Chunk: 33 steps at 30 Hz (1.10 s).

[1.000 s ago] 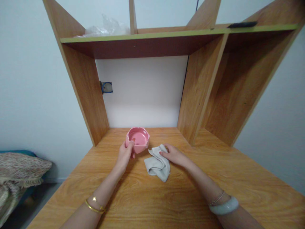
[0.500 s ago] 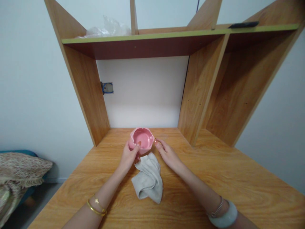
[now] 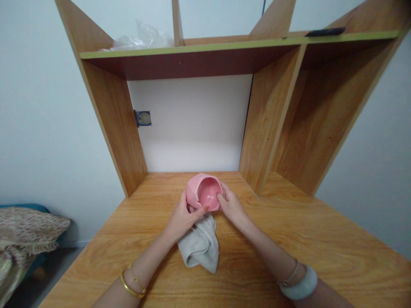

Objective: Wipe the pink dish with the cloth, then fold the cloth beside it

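A pink ceramic ashtray (image 3: 205, 193) is held up over the wooden desk (image 3: 289, 239), tilted so its hollow faces me. My left hand (image 3: 183, 218) grips it from the left and below, thumb on the near rim. My right hand (image 3: 230, 204) holds its right side with fingers curled on the rim. A crumpled grey cloth (image 3: 199, 244) lies on the desk just under and in front of both hands, partly covered by my left hand.
The desk has a wooden hutch with an upper shelf (image 3: 224, 45); clear plastic (image 3: 141, 37) lies on it at left and a dark flat object (image 3: 325, 31) at right. An upright divider (image 3: 263, 128) stands right of the ashtray. A patterned blanket (image 3: 25, 231) is at lower left.
My right hand left the cloth and took hold of the ashtray. The ashtray moved right and tipped toward me. The cloth shifted nearer and to the left.
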### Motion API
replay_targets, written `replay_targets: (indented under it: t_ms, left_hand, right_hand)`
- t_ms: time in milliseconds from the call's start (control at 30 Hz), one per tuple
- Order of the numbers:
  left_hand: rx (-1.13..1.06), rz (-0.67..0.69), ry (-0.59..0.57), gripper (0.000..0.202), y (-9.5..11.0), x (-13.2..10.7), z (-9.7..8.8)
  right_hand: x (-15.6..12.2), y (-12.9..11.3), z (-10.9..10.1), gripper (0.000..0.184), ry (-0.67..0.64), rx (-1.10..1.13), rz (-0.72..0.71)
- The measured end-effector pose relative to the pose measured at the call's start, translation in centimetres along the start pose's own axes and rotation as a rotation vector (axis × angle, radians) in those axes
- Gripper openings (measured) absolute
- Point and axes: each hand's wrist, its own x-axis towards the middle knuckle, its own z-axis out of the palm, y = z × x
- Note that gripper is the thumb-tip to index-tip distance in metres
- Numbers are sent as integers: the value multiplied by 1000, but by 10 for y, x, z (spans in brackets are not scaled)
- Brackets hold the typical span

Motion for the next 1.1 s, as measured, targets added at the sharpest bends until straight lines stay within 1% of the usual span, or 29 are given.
replay_targets:
  t_ms: [67, 133, 233, 267, 333, 367, 467, 700, 900, 1000, 1100]
  left_hand:
    - [92, 7, -30, 55, -5, 2, -4]
    - [206, 21, -34, 46, -11, 4, -8]
    - [309, 93, -32, 30, -18, 7, -14]
    - [326, 114, -37, 28, -19, 7, -15]
    - [357, 137, -47, 25, -21, 8, -16]
    - [370, 143, -48, 24, -22, 8, -16]
    - [392, 156, -44, 22, -23, 8, -16]
    - [435, 110, -90, 23, -24, 6, -17]
    - [469, 91, -86, 25, -25, 6, -18]
    - [473, 96, -80, 26, -25, 6, -18]
    - [468, 84, -101, 26, -26, 5, -16]
  right_hand:
    - [4, 2, -7, 45, 26, -29, 6]
    - [10, 4, -20, 45, 57, -87, 39]
    - [18, 13, -44, 44, 145, -229, 150]
    - [21, 17, -53, 44, 146, -264, 199]
    - [24, 26, -68, 42, 139, -333, 294]
    - [25, 31, -74, 41, 156, -368, 332]
    - [26, 43, -88, 38, 192, -459, 415]
    - [26, 59, -101, 31, 188, -520, 504]
    - [25, 65, -103, 28, 166, -556, 538]
    - [25, 66, -103, 29, 154, -561, 554]
    - [24, 69, -104, 31, 144, -563, 567]
